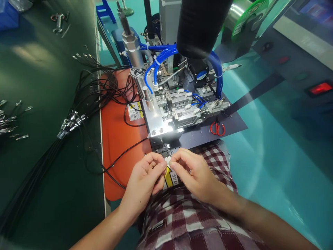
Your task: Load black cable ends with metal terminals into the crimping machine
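Observation:
Just in front of the machine's near edge, my left hand (pixel 147 177) and my right hand (pixel 194 173) meet, fingertips almost touching. Thumb and forefinger are pinched together on both. A thin black cable (pixel 116 178) runs from the left into my left hand, and its end appears to be between those fingers. Something tiny and pale shows at my right fingertips, too small to name. Beneath the hands is a white label with a yellow arrow (pixel 169 178). The metal machine (pixel 169 121), with blue air hoses (pixel 166 53), stands directly ahead.
On the left, a dark green table (pixel 47 173) carries a bundle of black cables with metal connectors (pixel 70 123). Loose cables trail over an orange surface (pixel 121 146). Red-handled scissors (pixel 217 128) lie right of the machine. A black cylinder (pixel 203 27) hangs overhead, near a wire spool (pixel 244 17).

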`<control>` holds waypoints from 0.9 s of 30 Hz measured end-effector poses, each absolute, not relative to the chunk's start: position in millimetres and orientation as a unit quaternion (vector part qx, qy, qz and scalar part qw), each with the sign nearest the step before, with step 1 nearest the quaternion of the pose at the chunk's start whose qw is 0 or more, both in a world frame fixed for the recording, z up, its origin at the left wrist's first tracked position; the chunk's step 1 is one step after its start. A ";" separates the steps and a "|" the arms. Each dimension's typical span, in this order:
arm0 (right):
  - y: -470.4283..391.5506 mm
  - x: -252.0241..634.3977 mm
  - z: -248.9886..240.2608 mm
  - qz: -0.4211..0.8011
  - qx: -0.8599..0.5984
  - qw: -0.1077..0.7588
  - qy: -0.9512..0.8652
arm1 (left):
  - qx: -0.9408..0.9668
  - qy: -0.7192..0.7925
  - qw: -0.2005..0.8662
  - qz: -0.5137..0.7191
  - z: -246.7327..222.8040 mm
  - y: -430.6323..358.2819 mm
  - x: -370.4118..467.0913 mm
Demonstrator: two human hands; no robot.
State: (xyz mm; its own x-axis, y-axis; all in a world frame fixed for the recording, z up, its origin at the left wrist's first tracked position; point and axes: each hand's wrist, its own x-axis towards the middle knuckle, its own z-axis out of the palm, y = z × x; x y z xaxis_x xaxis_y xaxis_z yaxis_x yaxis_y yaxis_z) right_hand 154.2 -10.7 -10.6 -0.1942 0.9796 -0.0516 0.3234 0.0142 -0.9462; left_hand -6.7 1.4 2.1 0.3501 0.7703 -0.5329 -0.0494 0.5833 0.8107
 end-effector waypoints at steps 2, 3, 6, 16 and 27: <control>-10.9 154.3 -9.8 0.452 -0.526 0.344 -0.633 | 0.352 0.491 0.748 0.276 3.6 2.3 -6.1; -10.9 154.5 -9.6 0.454 -0.527 0.337 -0.634 | 0.349 0.489 0.753 0.270 4.1 2.8 -6.3; -10.9 155.9 -7.8 0.413 -0.531 0.310 -0.672 | 0.352 0.492 0.757 0.246 4.4 4.0 -7.9; -16.0 156.2 5.1 0.280 -0.522 0.260 -0.763 | 0.461 0.534 0.672 0.224 8.9 2.8 -9.3; -13.0 158.9 -13.5 0.644 -0.515 0.327 -0.462 | 0.372 0.540 0.716 0.239 -2.8 0.3 -8.6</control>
State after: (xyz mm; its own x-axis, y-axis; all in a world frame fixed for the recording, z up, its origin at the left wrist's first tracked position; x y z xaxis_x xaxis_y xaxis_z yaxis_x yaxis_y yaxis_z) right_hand 158.9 -13.0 -13.5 -0.2567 0.8966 -0.3608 0.0554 -0.3591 -0.9317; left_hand -8.6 0.3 -2.8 0.3032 0.7443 -0.5950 0.0593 0.6085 0.7913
